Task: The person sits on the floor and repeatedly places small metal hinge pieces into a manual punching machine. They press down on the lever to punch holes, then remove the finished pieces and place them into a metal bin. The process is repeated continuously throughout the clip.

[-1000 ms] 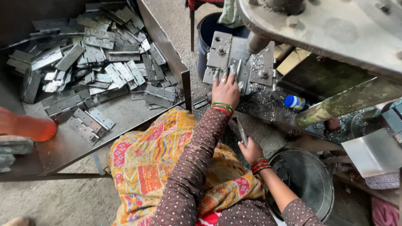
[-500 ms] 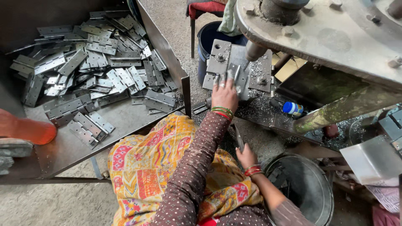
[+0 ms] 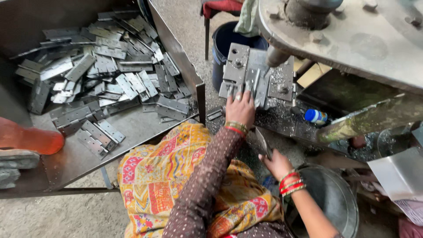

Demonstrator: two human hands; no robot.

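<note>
Grimy concrete floor [image 3: 70, 216] and a heavy press machine [image 3: 352, 39] frame this workshop spot. On the machine's grey steel die block [image 3: 257, 77], strewn with metal shavings, lies a flat grey metal hinge piece [image 3: 254, 86], and the left hand [image 3: 240, 108] presses on it with fingers spread, its grip loose rather than clenched. Just beside and nearer the body, the right hand [image 3: 276, 164] has its grip closed around another flat grey metal hinge plate [image 3: 263, 142], held on edge and apart from the block. So one piece sits under the punch while the next waits in hand.

Left of the block, a large rusty steel tray [image 3: 70, 163] holds a big heap of grey hinge plates [image 3: 105, 75], so much stock appears unprocessed. A round metal basin [image 3: 335, 202] stands below the right hand; whether it holds finished pieces cannot be told. A dark blue plastic bucket [image 3: 229, 39] stands behind the block.
</note>
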